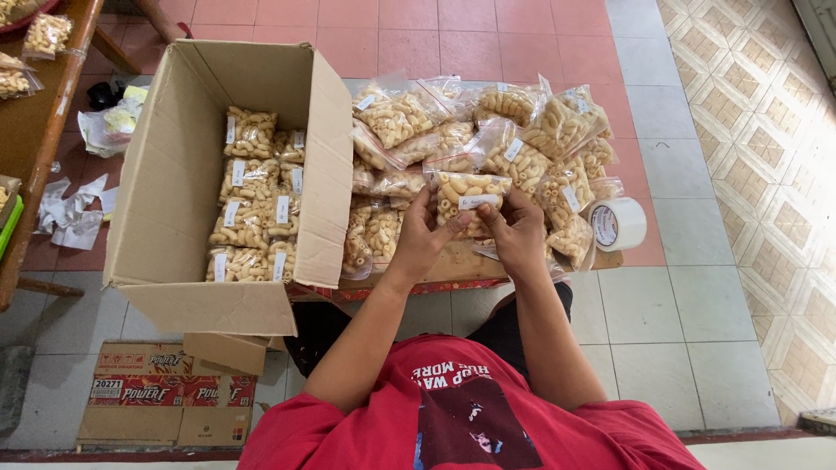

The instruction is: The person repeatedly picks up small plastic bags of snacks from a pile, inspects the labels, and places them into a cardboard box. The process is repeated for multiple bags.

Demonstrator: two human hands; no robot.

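Tiled floor, snack packet (468, 193) long axis crosswise, label up, both hands (470, 233) pinching it.

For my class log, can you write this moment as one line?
both hands grip one snack bag | box part filled | bag pile | tape roll

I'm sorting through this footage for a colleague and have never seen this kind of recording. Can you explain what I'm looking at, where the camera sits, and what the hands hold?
There is no machine here: a person in a red shirt wears a camera on the head, so the single picture looks down over their own arms. The left hand and right hand together hold one clear snack bag with a white label. Behind it, a pile of similar bags lies on a low surface, with a roll of white tape at its right edge. To the left stands an open cardboard box, with packed bags in rows inside. A flat carton lies on the tiled floor.
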